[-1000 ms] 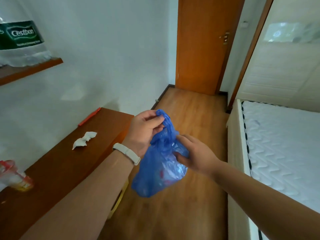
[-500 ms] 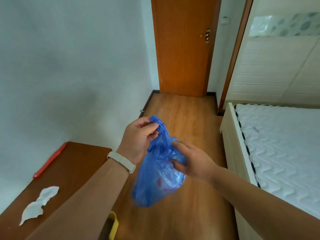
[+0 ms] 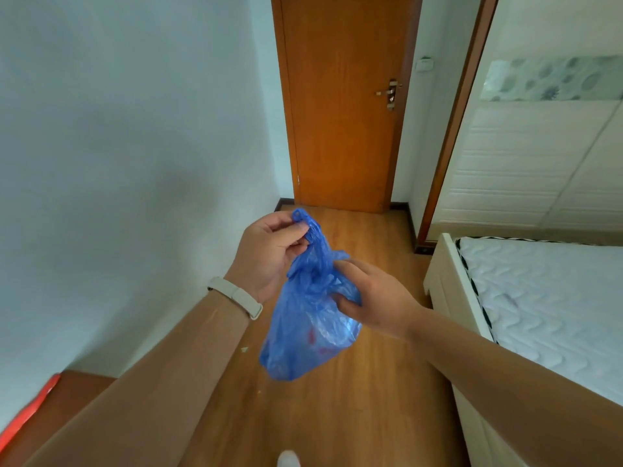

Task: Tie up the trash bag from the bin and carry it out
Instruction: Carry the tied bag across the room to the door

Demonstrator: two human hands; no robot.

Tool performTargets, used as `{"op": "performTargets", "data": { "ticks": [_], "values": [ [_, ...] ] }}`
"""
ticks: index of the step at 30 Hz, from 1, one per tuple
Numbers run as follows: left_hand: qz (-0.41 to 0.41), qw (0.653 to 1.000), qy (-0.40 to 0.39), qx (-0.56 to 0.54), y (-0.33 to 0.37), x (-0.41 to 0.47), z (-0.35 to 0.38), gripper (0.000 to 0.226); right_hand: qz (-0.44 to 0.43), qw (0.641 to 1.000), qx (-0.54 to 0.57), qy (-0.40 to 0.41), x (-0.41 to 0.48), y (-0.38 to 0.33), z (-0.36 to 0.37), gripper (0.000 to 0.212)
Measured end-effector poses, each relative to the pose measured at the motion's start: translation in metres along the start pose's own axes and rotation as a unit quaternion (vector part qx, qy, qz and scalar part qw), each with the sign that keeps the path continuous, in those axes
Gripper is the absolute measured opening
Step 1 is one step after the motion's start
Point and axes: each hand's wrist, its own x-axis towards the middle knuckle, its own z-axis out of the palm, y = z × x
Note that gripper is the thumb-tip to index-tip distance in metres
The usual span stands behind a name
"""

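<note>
Left hand [image 3: 269, 251] pinches the gathered neck of the blue trash bag [image 3: 306, 332], held in mid-air over the wooden floor [image 3: 371, 382]; right hand [image 3: 374, 298] grips the bag's upper right side just below. Bag out of bin, neck bunched; whether knotted, cannot tell. Carrying out remains: closed door [image 3: 340, 106] far ahead, bed [image 3: 539, 315] right.
</note>
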Motion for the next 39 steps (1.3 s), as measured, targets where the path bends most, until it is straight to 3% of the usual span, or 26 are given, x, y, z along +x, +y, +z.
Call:
{"op": "performTargets", "data": {
  "ticks": [18, 26, 39],
  "values": [
    [-0.033, 0.995, -0.074, -0.058, -0.004, 0.324, -0.101, 0.014, 0.072, 0.995, -0.063, -0.015, 0.282, 0.097, 0.075, 0.051],
    [-0.035, 0.996, -0.082, -0.029, -0.026, 0.446, -0.093, 0.016, 0.086, 0.995, -0.041, -0.001, 0.363, 0.178, 0.091, 0.049],
    [-0.054, 0.997, -0.056, -0.004, -0.067, 0.674, -0.030, 0.015, 0.066, 0.997, 0.008, -0.027, 0.517, 0.376, 0.089, 0.049]
  ]
}}
